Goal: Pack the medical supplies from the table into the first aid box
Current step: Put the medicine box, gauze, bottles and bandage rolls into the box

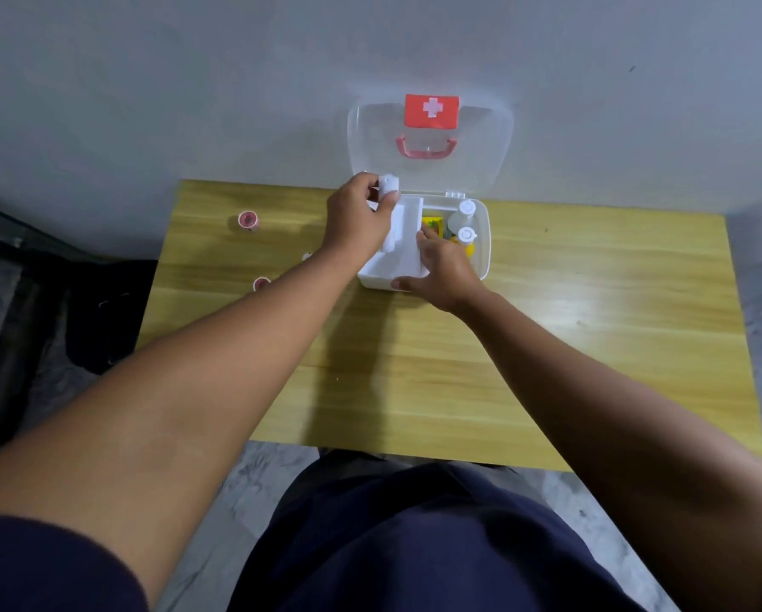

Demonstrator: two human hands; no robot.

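Note:
The white first aid box [483, 258] stands open at the back of the wooden table, its clear lid [494, 139] raised against the wall. Inside the box stand two clear bottles with white caps [466, 234] and a yellow item [430, 223]. A white inner tray [408, 234] sits tilted in the box's left half. My left hand [355, 220] holds a small white roll [389, 184] over the box's back left corner. My right hand [445, 269] rests on the box's front, fingers spread and touching the tray and the yellow item.
Two pink-rimmed tape rolls lie on the table's left side, one [248, 220] at the back and one [261, 283] partly hidden by my left forearm. A small white item [306, 257] peeks out beside that arm. A dark bag [105, 311] lies on the floor to the left.

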